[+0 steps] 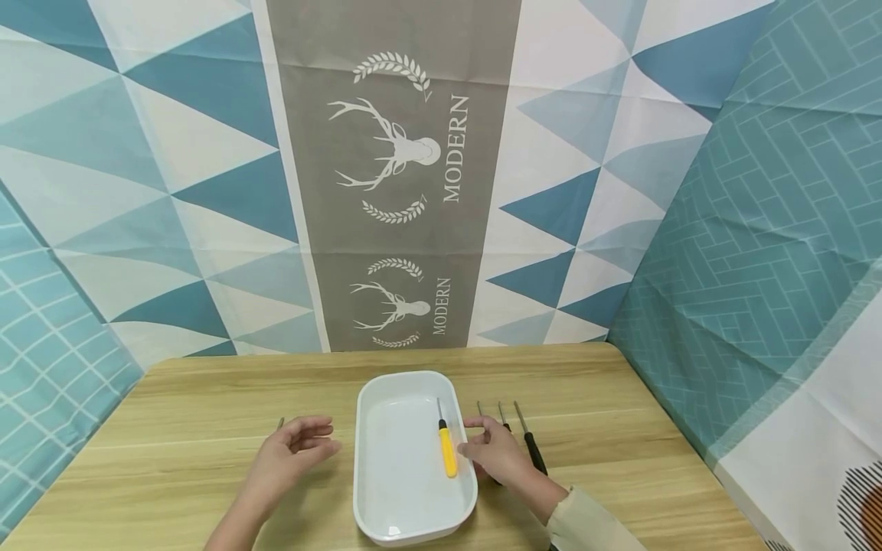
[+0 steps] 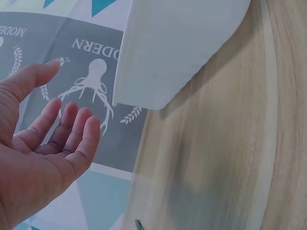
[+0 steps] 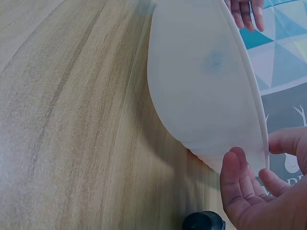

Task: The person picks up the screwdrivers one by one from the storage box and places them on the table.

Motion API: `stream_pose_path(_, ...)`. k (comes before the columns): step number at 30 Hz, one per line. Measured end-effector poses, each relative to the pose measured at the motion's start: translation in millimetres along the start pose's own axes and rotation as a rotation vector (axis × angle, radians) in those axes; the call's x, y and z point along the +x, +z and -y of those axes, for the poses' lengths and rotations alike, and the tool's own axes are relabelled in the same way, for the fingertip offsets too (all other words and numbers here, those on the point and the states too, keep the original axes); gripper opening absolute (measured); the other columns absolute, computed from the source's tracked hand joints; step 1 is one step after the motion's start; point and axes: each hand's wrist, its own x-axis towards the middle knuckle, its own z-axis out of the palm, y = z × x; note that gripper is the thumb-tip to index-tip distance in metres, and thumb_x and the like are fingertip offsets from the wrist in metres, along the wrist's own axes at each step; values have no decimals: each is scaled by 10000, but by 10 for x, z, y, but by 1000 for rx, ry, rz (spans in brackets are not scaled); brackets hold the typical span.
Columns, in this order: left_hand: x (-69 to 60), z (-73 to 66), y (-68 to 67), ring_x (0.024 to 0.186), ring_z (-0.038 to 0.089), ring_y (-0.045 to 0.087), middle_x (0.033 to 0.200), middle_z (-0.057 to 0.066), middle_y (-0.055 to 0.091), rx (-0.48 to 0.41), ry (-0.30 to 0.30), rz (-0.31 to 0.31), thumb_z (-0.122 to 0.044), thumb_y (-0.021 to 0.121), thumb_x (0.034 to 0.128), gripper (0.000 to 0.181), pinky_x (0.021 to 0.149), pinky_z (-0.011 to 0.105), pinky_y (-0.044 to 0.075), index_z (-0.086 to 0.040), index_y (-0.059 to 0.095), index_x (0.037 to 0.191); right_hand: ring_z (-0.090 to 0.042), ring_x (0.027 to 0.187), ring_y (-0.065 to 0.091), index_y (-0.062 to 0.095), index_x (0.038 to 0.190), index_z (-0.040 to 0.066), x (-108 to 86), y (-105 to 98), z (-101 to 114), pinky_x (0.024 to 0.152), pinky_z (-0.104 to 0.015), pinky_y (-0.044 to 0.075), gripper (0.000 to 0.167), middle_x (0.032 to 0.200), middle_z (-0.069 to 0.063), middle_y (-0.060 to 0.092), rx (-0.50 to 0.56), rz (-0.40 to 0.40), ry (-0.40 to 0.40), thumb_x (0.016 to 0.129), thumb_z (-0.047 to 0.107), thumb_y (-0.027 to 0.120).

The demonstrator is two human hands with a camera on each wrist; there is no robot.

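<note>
A white rectangular tray (image 1: 396, 490) is at the front middle of the wooden table. Inside it, along the right side, lies a screwdriver with a yellow handle (image 1: 448, 453). My right hand (image 1: 498, 453) pinches the tray's right rim; in the right wrist view the thumb is over the rim and the fingers (image 3: 230, 172) are against the outer wall. To the left of the tray, apart from it, my left hand (image 1: 292, 457) is raised with loosely bent fingers and holds nothing. The left wrist view shows its palm (image 2: 43, 167) turned up.
Right of the tray lies a dark-handled screwdriver (image 1: 534, 451), with two more thin shafts beside it, their handles partly hidden by my right hand. A small metal tip (image 1: 281, 422) shows behind my left hand. Patterned cloth (image 1: 406, 298) hangs behind the table (image 1: 207, 398).
</note>
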Motion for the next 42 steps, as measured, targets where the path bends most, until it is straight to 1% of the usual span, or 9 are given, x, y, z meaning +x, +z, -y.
stream_pose_path(5, 21, -34, 49, 908, 27, 610, 1170, 146, 628, -11, 24, -1, -176, 746, 790, 451, 766, 162, 529, -38, 583, 1186, -173, 672, 609, 477, 1286, 41, -2, 2, 5, 577, -305, 556, 465, 938, -105, 618, 0, -4, 3, 865, 141, 646)
stream_pose_path(11, 35, -73, 107, 932, 106, 615, 1143, 151, 636, -8, 48, -3, -159, 760, 775, 463, 751, 166, 530, -11, 583, 1177, -171, 673, 613, 475, 1289, 39, -3, 0, 2, 575, -301, 557, 470, 941, -101, 626, 4, -3, 0, 864, 140, 647)
stream_pose_path(17, 46, -108, 179, 953, 154, 621, 1112, 131, 647, 0, 42, -5, -174, 772, 763, 456, 737, 177, 533, -30, 597, 1158, -171, 667, 605, 475, 1289, 39, 4, 4, -4, 567, -300, 551, 471, 939, -97, 628, 6, -2, -6, 864, 143, 650)
stream_pose_path(22, 56, -133, 227, 957, 160, 617, 1111, 126, 643, 1, 48, 9, -178, 775, 757, 457, 740, 180, 533, -30, 598, 1152, -171, 673, 604, 479, 1284, 46, 11, 3, -10, 563, -290, 545, 466, 939, -95, 625, 6, -5, 4, 862, 143, 652)
stream_pose_path(28, 68, -139, 272, 939, 155, 616, 1115, 142, 632, -33, 40, 32, -149, 775, 753, 465, 739, 188, 535, -22, 592, 1160, -170, 672, 602, 480, 1283, 43, 17, 3, -14, 563, -291, 545, 467, 933, -93, 625, 2, -7, 1, 861, 143, 652)
stream_pose_path(35, 74, -152, 317, 937, 158, 611, 1114, 132, 635, -38, 29, 53, -142, 775, 752, 472, 728, 183, 533, -30, 589, 1171, -172, 681, 606, 481, 1284, 48, 8, 9, -6, 574, -295, 548, 467, 939, -95, 628, -2, -11, 9, 860, 145, 653)
stream_pose_path(42, 92, -158, 387, 928, 155, 605, 1094, 136, 635, -51, 41, 55, -135, 782, 740, 467, 726, 182, 533, -25, 594, 1153, -169, 677, 610, 475, 1290, 40, 11, 8, -11, 566, -297, 550, 471, 943, -94, 636, -1, -10, -1, 863, 141, 649)
